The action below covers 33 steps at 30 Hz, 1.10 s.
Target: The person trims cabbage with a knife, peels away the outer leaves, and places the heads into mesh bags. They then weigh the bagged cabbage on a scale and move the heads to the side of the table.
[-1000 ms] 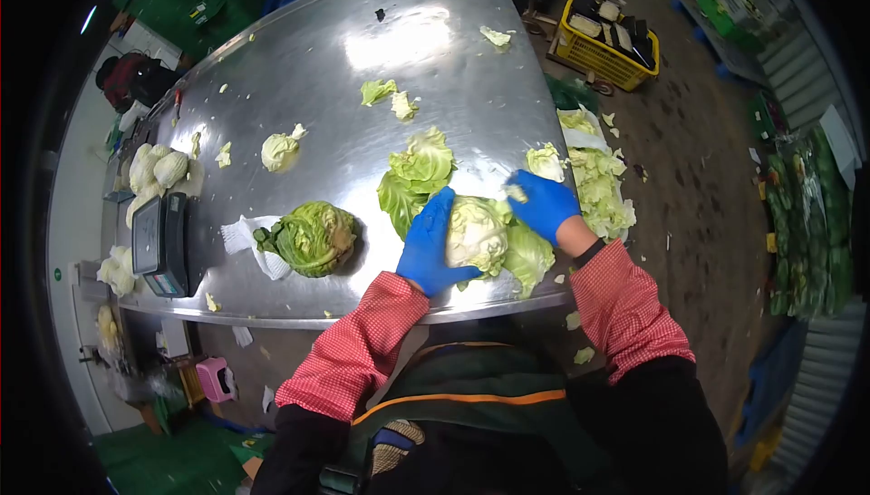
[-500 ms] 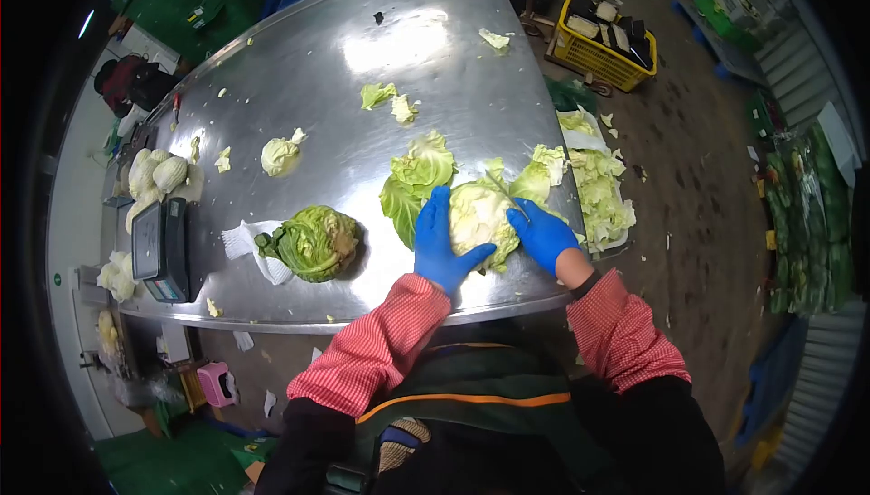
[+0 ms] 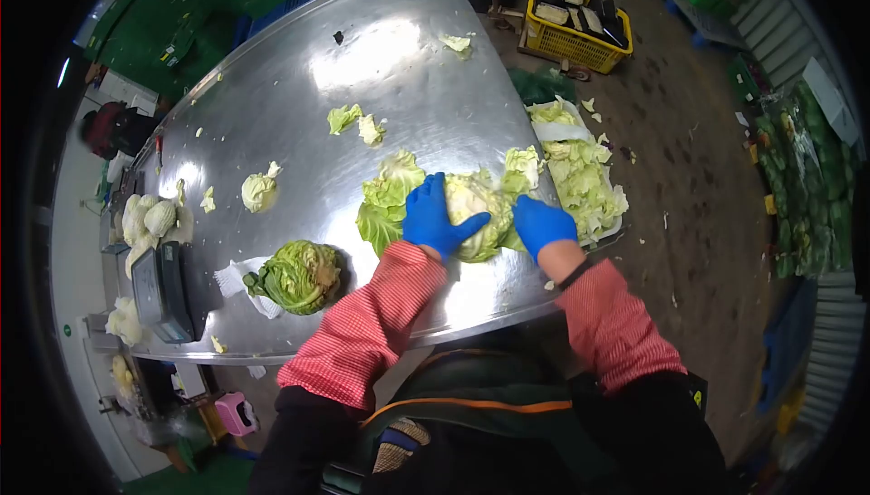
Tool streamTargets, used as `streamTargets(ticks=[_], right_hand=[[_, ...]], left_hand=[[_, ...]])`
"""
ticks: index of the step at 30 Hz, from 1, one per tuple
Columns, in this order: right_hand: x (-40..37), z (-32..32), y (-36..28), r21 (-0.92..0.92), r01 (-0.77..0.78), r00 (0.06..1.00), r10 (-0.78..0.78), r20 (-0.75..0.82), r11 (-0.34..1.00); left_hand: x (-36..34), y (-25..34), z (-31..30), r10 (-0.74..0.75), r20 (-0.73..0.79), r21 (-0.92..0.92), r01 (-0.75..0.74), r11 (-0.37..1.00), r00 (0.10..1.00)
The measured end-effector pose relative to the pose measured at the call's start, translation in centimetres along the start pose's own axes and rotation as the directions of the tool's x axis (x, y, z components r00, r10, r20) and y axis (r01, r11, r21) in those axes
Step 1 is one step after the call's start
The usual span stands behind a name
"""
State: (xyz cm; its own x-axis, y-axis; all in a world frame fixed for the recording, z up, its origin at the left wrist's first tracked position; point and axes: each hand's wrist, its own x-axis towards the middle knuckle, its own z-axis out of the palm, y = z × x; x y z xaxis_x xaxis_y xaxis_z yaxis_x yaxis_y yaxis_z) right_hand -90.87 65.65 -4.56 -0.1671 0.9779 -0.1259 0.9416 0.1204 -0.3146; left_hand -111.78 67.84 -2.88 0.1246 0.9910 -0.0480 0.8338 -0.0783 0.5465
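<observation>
A pale green cabbage sits on the steel table between my two blue-gloved hands. My left hand grips its left side, thumb laid across the front and fingers pointing away from me. Against the cabbage's right side is my right hand, its fingers closed; what they hold is hidden. Loose outer leaves lie just left of the cabbage, and another leaf is behind my right hand. Farther left, a darker cabbage with browned leaves rests by a white net sleeve.
The steel table carries leaf scraps, a small cabbage piece, a dark scale and several netted cabbages. At its right edge is a tray of leaves. A yellow crate stands beyond. Another person is at far left.
My right hand has moved down along the cabbage's right side, and a thin line by its fingers no longer shows. The cabbage has turned a little under my left hand. The view has shifted.
</observation>
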Motion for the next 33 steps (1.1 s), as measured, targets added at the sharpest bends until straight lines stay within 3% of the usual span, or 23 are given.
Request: streamTargets(ticks=[1,4,8,12,15,17,21,22,23,25,26,29,30,32,33], right_hand=[[0.2,-0.5,-0.2,0.020,-0.036,0.996,0.034,0.076,0.999],[0.4,-2.7,-0.7,0.079,-0.132,0.959,0.108,0.261,0.988],[-0.8,-5.1,-2.3,0.151,-0.174,0.965,0.138,0.225,0.973],[1.5,-3.1,-3.1,0.119,-0.065,0.998,0.067,-0.016,0.991],[3.2,-2.3,-2.9,0.113,-0.015,0.999,0.011,0.037,0.993],[5.4,-2.8,-2.8,0.078,-0.087,0.972,0.068,0.225,0.993],[7.7,1.3,-0.2,0.011,-0.058,0.957,0.052,0.285,0.998],[7.9,2.2,0.1,0.058,-0.119,0.963,0.101,0.249,0.991],[8.3,2.7,1.0,0.136,-0.179,0.971,0.153,0.186,0.974],[8.1,2.9,2.2,0.303,-0.290,0.957,0.276,0.088,0.908],[8.4,2.1,2.8,0.309,-0.331,0.943,0.304,0.133,0.891],[4.4,-3.1,-2.4,0.360,-0.279,0.959,0.240,0.148,0.890],[2.8,-3.7,-3.9,0.402,-0.239,0.958,0.148,0.244,0.884],[1.1,-0.9,-4.8,0.513,-0.150,0.934,-0.048,0.353,0.845],[0.3,-0.4,-5.7,0.582,-0.101,0.959,-0.076,0.271,0.807]], left_hand=[[-0.5,0.5,0.4,0.039,-0.046,0.068,-0.036,0.997,0.998],[-0.8,-0.5,0.0,0.049,-0.061,-0.043,-0.052,0.998,0.997],[-0.3,-1.3,-0.3,0.082,-0.028,-0.104,-0.084,0.991,0.996],[-0.3,-1.3,0.1,0.181,-0.043,-0.038,-0.182,0.983,0.983],[-0.5,-1.6,-0.1,0.220,-0.041,-0.072,-0.223,0.972,0.975],[-1.3,-1.4,0.0,0.267,-0.055,-0.055,-0.270,0.961,0.962],[-3.2,-2.3,-0.3,0.426,-0.093,-0.080,-0.433,0.898,0.900],[-4.1,-2.7,-0.9,0.383,-0.099,-0.101,-0.392,0.914,0.918],[-4.5,-3.3,-0.8,0.262,-0.153,-0.285,-0.296,0.912,0.953],[-6.2,-5.3,0.5,-0.009,-0.174,-0.627,-0.104,0.773,0.985],[-6.5,-6.3,1.9,-0.164,-0.182,-0.715,-0.016,0.699,0.969],[-7.6,-7.0,2.2,-0.431,-0.098,-0.768,0.208,0.606,0.897],[-8.3,-6.7,1.2,-0.438,0.057,-0.825,0.290,0.485,0.897],[-9.2,-5.3,-2.2,-0.347,0.119,-0.738,0.317,0.596,0.930],[-9.5,-5.3,-3.3,-0.298,0.156,-0.688,0.320,0.651,0.942]])
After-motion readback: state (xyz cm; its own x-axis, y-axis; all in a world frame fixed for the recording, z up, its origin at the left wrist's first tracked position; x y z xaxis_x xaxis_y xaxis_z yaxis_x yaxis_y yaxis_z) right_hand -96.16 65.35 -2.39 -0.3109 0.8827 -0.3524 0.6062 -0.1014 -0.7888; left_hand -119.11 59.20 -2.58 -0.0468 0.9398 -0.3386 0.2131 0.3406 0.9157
